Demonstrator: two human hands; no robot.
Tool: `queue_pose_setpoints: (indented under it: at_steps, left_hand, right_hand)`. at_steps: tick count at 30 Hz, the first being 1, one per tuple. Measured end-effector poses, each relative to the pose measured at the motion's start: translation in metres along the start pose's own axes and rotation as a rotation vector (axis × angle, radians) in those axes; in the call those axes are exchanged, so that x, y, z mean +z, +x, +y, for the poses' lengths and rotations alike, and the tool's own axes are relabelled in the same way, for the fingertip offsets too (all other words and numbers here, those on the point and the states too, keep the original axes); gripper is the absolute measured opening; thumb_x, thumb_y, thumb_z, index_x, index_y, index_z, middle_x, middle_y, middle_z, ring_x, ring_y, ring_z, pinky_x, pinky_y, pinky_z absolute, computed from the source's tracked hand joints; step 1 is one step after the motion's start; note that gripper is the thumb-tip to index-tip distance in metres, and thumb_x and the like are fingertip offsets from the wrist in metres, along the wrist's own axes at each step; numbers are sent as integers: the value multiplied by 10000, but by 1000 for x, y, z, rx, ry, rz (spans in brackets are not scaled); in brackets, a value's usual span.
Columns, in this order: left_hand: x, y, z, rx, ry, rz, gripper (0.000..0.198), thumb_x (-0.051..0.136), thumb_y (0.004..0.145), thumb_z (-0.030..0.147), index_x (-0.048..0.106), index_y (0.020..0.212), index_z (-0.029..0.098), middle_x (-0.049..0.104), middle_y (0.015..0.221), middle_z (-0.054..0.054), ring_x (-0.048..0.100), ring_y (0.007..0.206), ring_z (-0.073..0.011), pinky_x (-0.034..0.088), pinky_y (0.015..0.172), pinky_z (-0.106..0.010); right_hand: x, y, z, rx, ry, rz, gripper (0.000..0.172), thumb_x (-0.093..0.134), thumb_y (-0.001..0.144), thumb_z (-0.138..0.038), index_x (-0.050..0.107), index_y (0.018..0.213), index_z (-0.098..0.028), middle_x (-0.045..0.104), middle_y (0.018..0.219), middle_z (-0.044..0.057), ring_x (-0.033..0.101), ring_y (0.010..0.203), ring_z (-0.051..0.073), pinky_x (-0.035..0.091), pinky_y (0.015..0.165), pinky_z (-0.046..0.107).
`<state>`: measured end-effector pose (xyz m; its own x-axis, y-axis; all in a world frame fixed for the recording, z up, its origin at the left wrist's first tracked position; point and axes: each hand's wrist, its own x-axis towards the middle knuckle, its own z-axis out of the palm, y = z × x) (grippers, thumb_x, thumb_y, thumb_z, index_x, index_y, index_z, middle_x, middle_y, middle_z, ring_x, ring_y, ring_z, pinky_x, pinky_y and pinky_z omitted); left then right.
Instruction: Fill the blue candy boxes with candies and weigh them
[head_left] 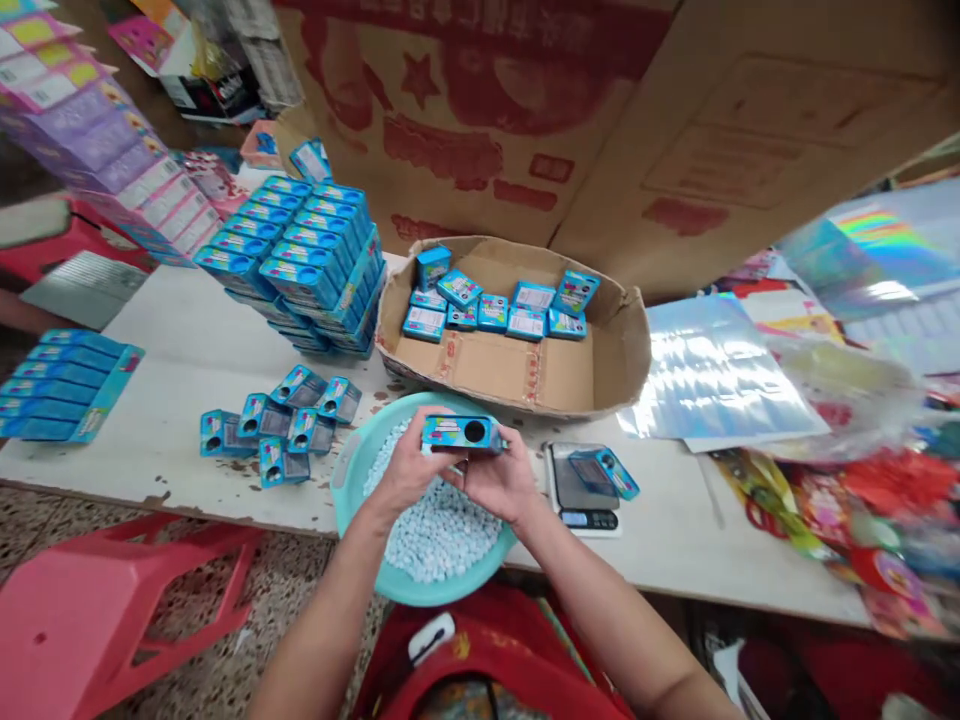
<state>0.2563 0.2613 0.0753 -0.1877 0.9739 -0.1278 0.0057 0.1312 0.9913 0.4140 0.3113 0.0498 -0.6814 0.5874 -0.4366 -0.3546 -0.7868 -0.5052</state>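
A small blue box with a round dark hole [460, 432] is held above a turquoise basin [349, 500] of small pale pieces [442, 530]. My left hand [409, 460] grips its left end, and my right hand [506, 475] holds its right end from below. Right of the basin, another blue box [616, 473] lies tilted on a small digital scale [589, 519]. Several similar boxes [300, 385] lie loose on the table left of the basin. Behind the basin, a shallow cardboard tray [626, 350] contains several blue boxes [493, 312].
Stacked blue boxes [322, 250] stand at the back left of the white table [180, 330], with another row [67, 385] at far left. A large carton [525, 120] rises behind. Shiny sheets [727, 370] and colourful packets [900, 500] lie right. A red stool [90, 610] is lower left.
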Motion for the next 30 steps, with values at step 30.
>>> queue_pose_setpoints:
  at_steps: [30]
  left_hand:
    - [61, 8, -116, -482, -25, 612, 401, 702, 644, 466, 596, 847, 137, 597, 763, -27, 573, 801, -197, 464, 761, -309]
  right_hand:
    - [-47, -95, 4, -223, -608, 272, 433, 797, 628, -391, 573, 956, -219, 587, 751, -55, 539, 668, 116, 449, 657, 229]
